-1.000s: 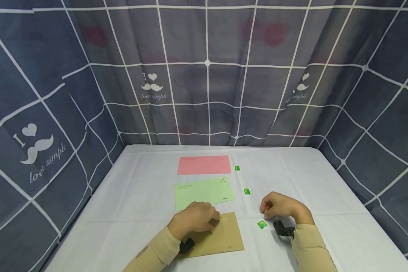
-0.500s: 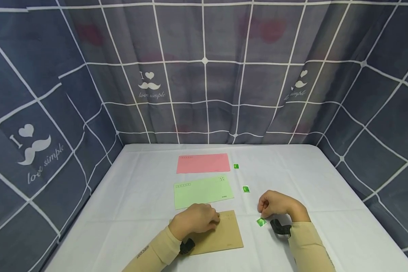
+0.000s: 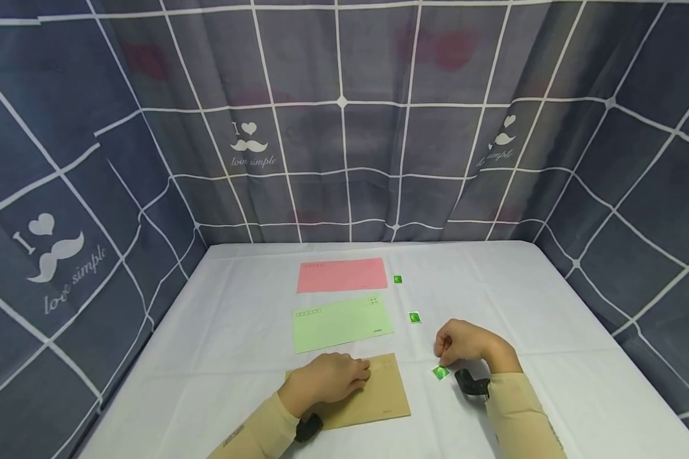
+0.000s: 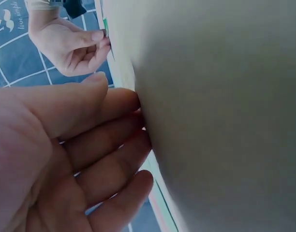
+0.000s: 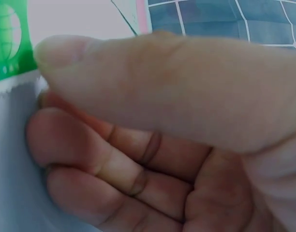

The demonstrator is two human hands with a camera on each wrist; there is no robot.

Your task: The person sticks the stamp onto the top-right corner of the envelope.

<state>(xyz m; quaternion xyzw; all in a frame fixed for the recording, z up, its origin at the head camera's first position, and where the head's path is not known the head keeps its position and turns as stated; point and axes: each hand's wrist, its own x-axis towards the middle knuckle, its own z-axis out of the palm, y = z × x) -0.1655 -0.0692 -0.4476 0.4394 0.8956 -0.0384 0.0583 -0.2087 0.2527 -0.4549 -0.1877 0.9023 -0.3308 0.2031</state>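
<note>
Resting on the brown envelope [image 3: 385, 395], my left hand [image 3: 330, 379] presses its fingertips against the paper; in the left wrist view the fingers [image 4: 114, 169] are gently bent. My right hand [image 3: 467, 344] is just right of that envelope. Its thumb and forefinger pinch the edge of a small green stamp [image 3: 440, 372]. Close up in the right wrist view, the thumb [image 5: 66, 53] overlaps the corner of the stamp [image 5: 7, 43], and the other fingers are curled under. The left hand covers the envelope's left part.
A light green envelope [image 3: 341, 325] and a pink envelope [image 3: 341, 275] lie farther back on the white table [image 3: 235, 312]. Beside them are two more green stamps, a middle stamp [image 3: 414, 317] and a far stamp [image 3: 398, 279]. A grey checked curtain [image 3: 373, 146] surrounds the table.
My right hand has moved slightly left to the near stamp and taken its edge between thumb and finger. The left hand's fingers have straightened a little on the brown envelope.
</note>
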